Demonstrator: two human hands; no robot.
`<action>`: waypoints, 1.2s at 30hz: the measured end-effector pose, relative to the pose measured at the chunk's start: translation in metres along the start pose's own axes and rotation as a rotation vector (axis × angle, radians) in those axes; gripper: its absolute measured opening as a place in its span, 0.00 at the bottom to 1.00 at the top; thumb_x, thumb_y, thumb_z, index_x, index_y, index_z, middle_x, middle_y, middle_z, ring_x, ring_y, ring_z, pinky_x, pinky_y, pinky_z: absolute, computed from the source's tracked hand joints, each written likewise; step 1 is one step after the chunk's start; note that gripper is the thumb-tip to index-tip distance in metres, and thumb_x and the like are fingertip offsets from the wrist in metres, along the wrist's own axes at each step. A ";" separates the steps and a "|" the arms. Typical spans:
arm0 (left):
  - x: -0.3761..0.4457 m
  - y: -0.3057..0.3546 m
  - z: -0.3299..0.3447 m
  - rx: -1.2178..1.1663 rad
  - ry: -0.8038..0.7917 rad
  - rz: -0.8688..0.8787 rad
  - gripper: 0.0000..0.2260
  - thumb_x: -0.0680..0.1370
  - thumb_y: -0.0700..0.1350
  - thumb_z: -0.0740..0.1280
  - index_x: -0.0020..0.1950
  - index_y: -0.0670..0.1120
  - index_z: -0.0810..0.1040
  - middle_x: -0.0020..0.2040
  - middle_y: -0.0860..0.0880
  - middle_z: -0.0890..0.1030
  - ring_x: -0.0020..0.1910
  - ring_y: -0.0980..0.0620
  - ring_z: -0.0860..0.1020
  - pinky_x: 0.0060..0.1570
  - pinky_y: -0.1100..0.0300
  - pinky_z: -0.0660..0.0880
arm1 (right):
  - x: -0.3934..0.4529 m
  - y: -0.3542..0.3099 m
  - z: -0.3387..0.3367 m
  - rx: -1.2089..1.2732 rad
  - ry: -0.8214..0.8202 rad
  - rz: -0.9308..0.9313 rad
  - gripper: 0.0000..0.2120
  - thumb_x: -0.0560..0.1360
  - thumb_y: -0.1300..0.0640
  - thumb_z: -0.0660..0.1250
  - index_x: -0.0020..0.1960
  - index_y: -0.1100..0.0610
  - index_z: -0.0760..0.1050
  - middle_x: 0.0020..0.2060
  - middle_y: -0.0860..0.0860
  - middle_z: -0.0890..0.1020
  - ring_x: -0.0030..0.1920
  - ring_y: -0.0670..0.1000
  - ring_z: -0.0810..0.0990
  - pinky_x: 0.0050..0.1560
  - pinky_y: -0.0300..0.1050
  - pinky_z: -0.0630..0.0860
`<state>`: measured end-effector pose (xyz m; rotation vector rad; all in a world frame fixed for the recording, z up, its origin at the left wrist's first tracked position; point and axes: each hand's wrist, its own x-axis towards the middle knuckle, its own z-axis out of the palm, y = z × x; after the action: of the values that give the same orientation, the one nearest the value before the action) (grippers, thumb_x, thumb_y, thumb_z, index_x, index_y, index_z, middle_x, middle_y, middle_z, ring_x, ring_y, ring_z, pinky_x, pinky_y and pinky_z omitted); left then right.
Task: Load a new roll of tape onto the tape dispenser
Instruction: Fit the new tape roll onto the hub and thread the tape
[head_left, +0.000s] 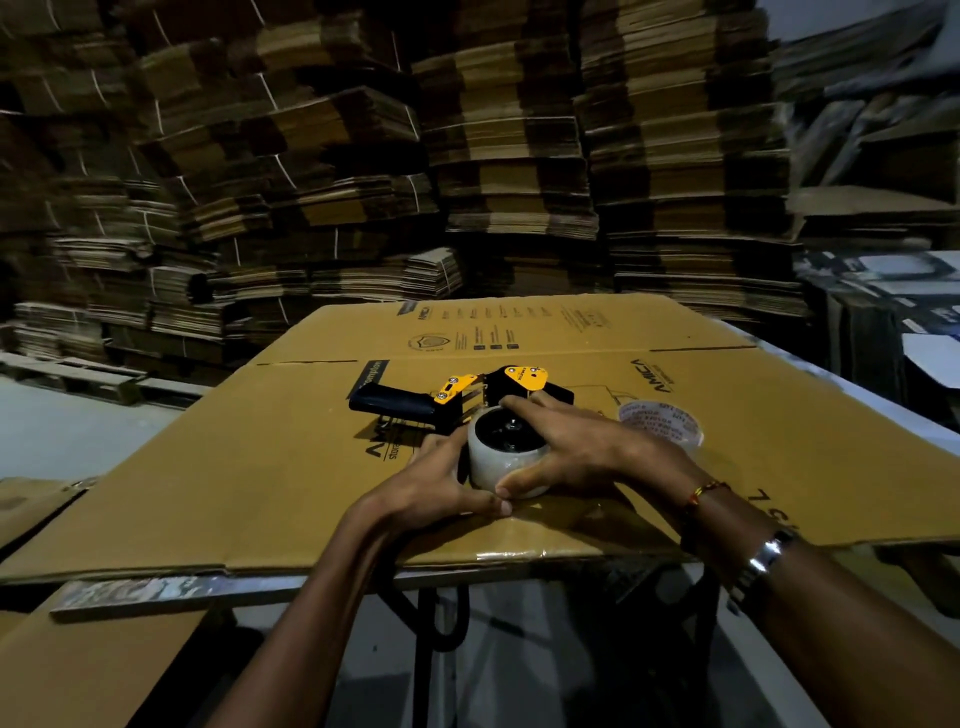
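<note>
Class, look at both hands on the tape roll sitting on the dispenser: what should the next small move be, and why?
Probably find and peel up the tape's loose end. The tape roll already seems seated on the tape dispenser, with the left hand and right hand gripping its sides and their thumbs meeting at its near edge. No tape strip yet reaches the yellow front.

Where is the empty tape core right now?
In the head view, the empty tape core lies flat on the cardboard sheet, just beyond the right hand and to the right of the tape dispenser.
</note>
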<state>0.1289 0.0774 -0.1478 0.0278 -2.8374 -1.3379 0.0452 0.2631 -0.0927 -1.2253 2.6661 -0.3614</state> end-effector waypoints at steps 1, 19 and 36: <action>-0.002 0.001 0.000 -0.035 0.007 0.001 0.45 0.67 0.52 0.80 0.77 0.63 0.57 0.68 0.50 0.65 0.69 0.47 0.65 0.68 0.51 0.66 | -0.001 -0.001 0.000 0.008 0.005 0.003 0.51 0.69 0.38 0.74 0.81 0.48 0.47 0.74 0.50 0.61 0.72 0.55 0.64 0.67 0.51 0.69; -0.011 0.012 0.008 -0.314 0.038 0.062 0.36 0.75 0.57 0.72 0.78 0.60 0.55 0.63 0.60 0.68 0.57 0.64 0.70 0.49 0.70 0.69 | -0.030 0.012 0.031 0.741 0.295 0.026 0.44 0.71 0.46 0.75 0.80 0.49 0.55 0.76 0.49 0.66 0.70 0.46 0.68 0.59 0.36 0.70; -0.014 0.019 0.025 -0.183 0.194 0.111 0.55 0.64 0.64 0.79 0.81 0.57 0.49 0.78 0.52 0.62 0.70 0.56 0.65 0.67 0.60 0.68 | -0.031 0.031 0.046 0.931 0.331 0.003 0.31 0.68 0.52 0.78 0.68 0.52 0.72 0.61 0.47 0.81 0.62 0.46 0.79 0.63 0.47 0.77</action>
<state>0.1428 0.1093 -0.1488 -0.0007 -2.5113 -1.4768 0.0547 0.2997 -0.1439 -0.8797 2.1916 -1.6729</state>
